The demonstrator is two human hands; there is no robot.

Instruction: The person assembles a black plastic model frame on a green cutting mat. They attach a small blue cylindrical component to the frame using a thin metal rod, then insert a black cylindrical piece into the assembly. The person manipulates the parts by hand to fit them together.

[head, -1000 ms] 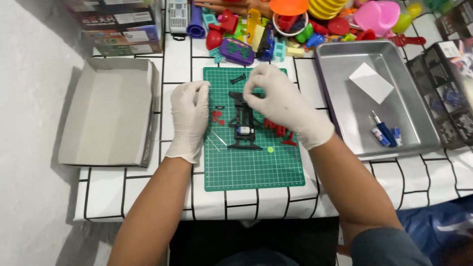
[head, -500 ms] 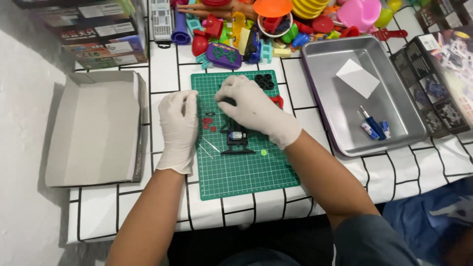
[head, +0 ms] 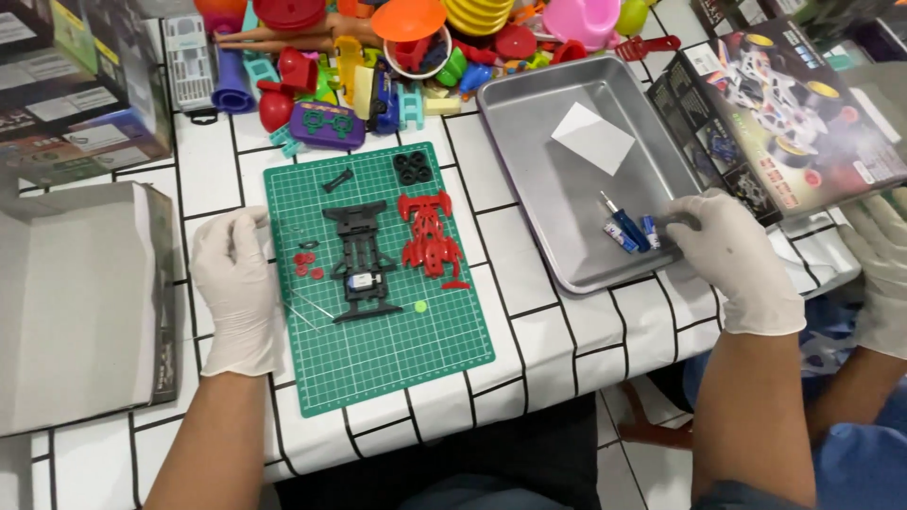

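Right hand, white glove on, fingers curled together around a dark handle at the near right corner of the metal tray; the grip looks closed on that tool, though the glove hides most of it. Just beside those fingertips, inside the tray, lie a blue screwdriver and a couple of small blue-and-white pieces, the screwdriver's long axis running diagonally, its thin tip pointing up and to the left. Further up the tray floor sits a white paper slip.

Over to the left hand, also gloved: fingers loosely together and laid flat, palm down, resting on the left edge of the green cutting mat, clamping nothing. Just right of those fingertips are small red round parts.

Centre of the mat: the black chassis lies flat, long axis running away from the person, front toward the toy pile. Just beside it on the right, the red car body lies parallel, apart from the chassis. Four black wheels sit clustered above it, and a small green dot-like piece below.

Outward still: an open grey cardboard box on the far left, a printed kit box right of the tray, and a colourful plastic toy pile along the far edge. Another person's gloved hand shows at the right border.
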